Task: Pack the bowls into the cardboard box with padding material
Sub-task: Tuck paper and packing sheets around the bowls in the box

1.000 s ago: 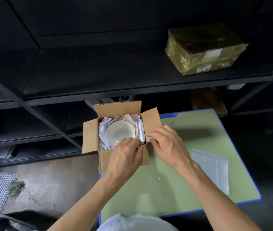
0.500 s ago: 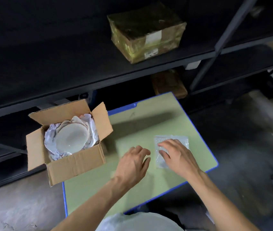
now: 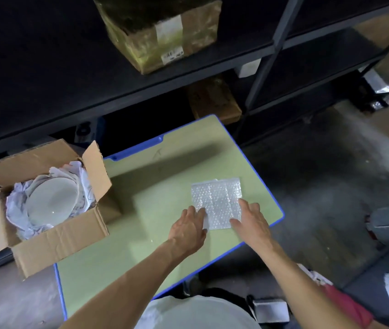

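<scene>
Counts: 1 cardboard box (image 3: 53, 243), 1 bubble wrap sheet (image 3: 217, 198), 2 hands, 1 green table (image 3: 165, 176) with a blue rim. One white bowl (image 3: 51, 200) is clearly seen. A second rim line shows behind it, so a stack is possible, but the count cannot be confirmed.

Box: plain brown corrugated, all four flaps open. It is placed at the left of the frame on the table's left corner and overhangs the edge. The bowl sits mouth-up in the middle of the box, seated in crumpled white paper (image 3: 16, 210) that is packed around it on all sides.

Bubble wrap: a clear, roughly square sheet, laid flat on the table at centre right near the right edge and well apart from the box.

Hands: both are placed at the sheet's near edge, right of the box and clear of it.
- The left hand (image 3: 187, 231) is set on the lower-left corner, fingers over the edge and thumb beside it. Whether the corner is pinched or only touched cannot be told.
- The right hand (image 3: 251, 222) is laid on the lower-right corner with fingers spread, fairly straight and flat on the wrap. Nothing is gripped.

Background: dark metal shelving (image 3: 46, 79) runs across the top of the frame. One film-wrapped parcel (image 3: 162, 32) with a white label is seen at top centre. One brown carton (image 3: 214, 100) is seen on the shelf level below it.
</scene>
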### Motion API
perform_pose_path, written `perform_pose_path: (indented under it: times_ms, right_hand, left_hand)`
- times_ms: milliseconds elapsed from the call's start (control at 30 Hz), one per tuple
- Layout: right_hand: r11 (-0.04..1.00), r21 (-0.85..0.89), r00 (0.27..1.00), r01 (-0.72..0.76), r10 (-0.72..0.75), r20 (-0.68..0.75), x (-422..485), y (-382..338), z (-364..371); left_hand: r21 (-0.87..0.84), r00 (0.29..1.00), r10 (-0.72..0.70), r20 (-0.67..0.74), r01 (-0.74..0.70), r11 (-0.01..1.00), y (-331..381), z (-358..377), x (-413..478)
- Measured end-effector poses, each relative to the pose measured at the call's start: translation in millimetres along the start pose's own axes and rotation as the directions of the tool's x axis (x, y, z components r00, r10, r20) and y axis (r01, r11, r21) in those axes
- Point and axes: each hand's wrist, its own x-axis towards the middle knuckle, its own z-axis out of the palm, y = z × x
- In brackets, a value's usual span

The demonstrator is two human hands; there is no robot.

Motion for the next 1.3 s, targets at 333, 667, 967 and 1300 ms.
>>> perform_pose_path:
  times_ms: [333, 667, 967, 1300]
  right_hand:
    - [0.924, 0.314, 0.970, 0.218, -0.239, 0.029, -4, -35, -10]
    - [0.833, 0.361, 0.859, 0.419, -0.492, 0.139, -8, -85, -73]
    - [0.651, 0.379, 0.654, 0.658, -0.743, 0.141, -20, -166, -97]
    - [0.562, 0.363, 0.578, 0.743, -0.812, 0.074, -44, -261, -73]
  left_hand:
    - [-0.208, 0.975, -0.167, -0.148, 0.135, 0.969, -28, -3, -14]
    - [-0.420, 0.897, -0.273, -0.348, 0.111, 0.901, -50, -71, -49]
    - [-0.611, 0.722, -0.444, -0.530, 0.038, 0.791, -57, -105, -118]
    - [-0.726, 0.543, -0.666, -0.512, 0.142, 0.673, -123, -123, -172]
